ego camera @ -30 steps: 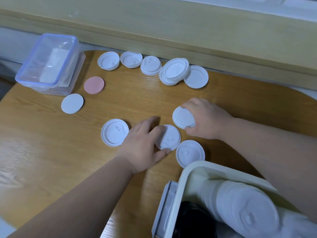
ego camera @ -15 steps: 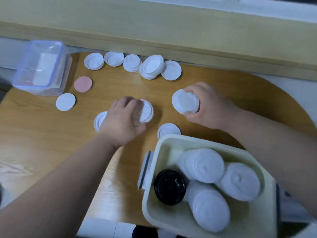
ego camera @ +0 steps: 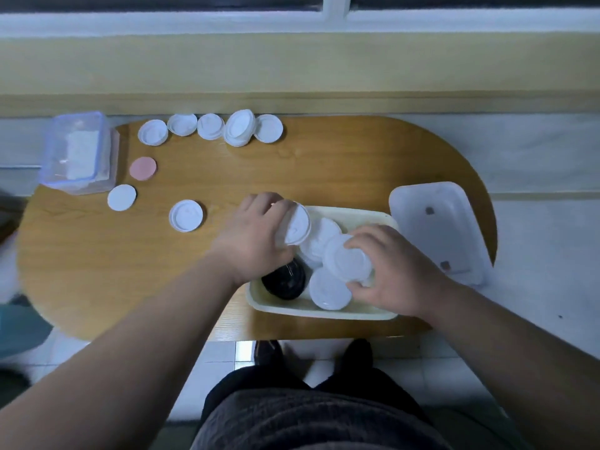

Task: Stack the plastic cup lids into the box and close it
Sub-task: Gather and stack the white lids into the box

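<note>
A cream box [ego camera: 328, 311] sits at the table's near edge with stacks of white lids [ego camera: 328, 289] and a black lid [ego camera: 285, 280] inside. My left hand [ego camera: 256, 238] holds a small stack of white lids [ego camera: 296, 229] tilted over the box's left rim. My right hand [ego camera: 389, 271] grips another white lid stack [ego camera: 345, 261] inside the box. The box's white cover [ego camera: 436, 228] lies to the right of the box. One loose white lid [ego camera: 185, 215] lies left of my hands. A row of white lids [ego camera: 211, 128] lines the far edge.
A clear plastic container [ego camera: 78, 154] stands at the far left of the wooden table [ego camera: 97, 271]. A pink disc [ego camera: 143, 168] and a flat white disc [ego camera: 121, 197] lie beside it. A windowsill wall runs behind the table. My feet show below the table's near edge.
Both hands picked lids off the table and carried them back to the box. The view pulled back and now looks more steeply down.
</note>
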